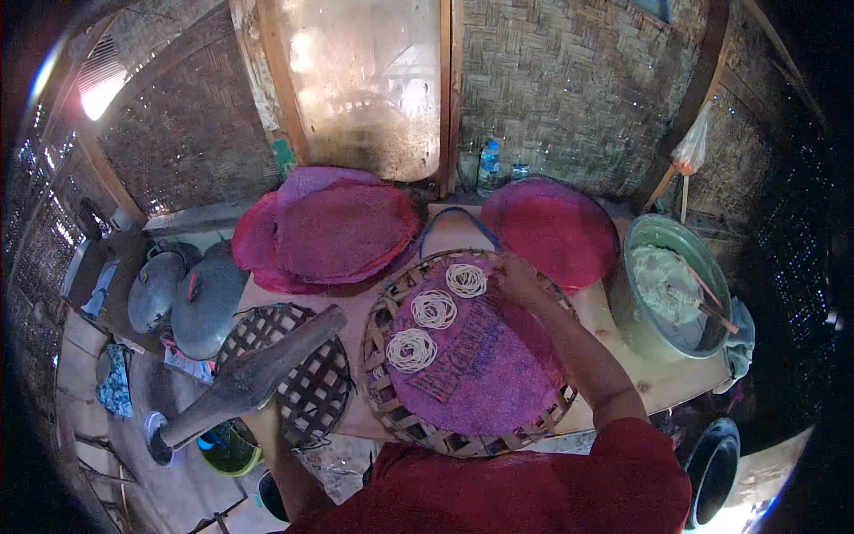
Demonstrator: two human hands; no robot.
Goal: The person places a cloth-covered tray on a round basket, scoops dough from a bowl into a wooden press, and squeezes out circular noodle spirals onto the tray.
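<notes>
A round woven bamboo tray (380, 405) lies in front of me, lined with a purple mesh mat (498, 392). Three coils of pale noodle-like strands sit in a slanting row along the mat's left side: a near coil (412, 351), a middle coil (433, 310) and a far coil (466, 280). My right hand (516, 280) reaches over the tray to its far right part, beside the far coil; its fingers are too dark and blurred to read. At the lower left, my left hand (261, 420) is at the underside of a thick wooden beam (258, 374), which hides its fingers.
Stacked red and purple mats (347, 231) lie at the back left, another red-purple stack (551, 231) at the back right. A large pot (633, 311) of pale dough stands right. Left are an open-weave basket (311, 405), lidded metal pots (209, 311) and a green-rimmed bucket (233, 467).
</notes>
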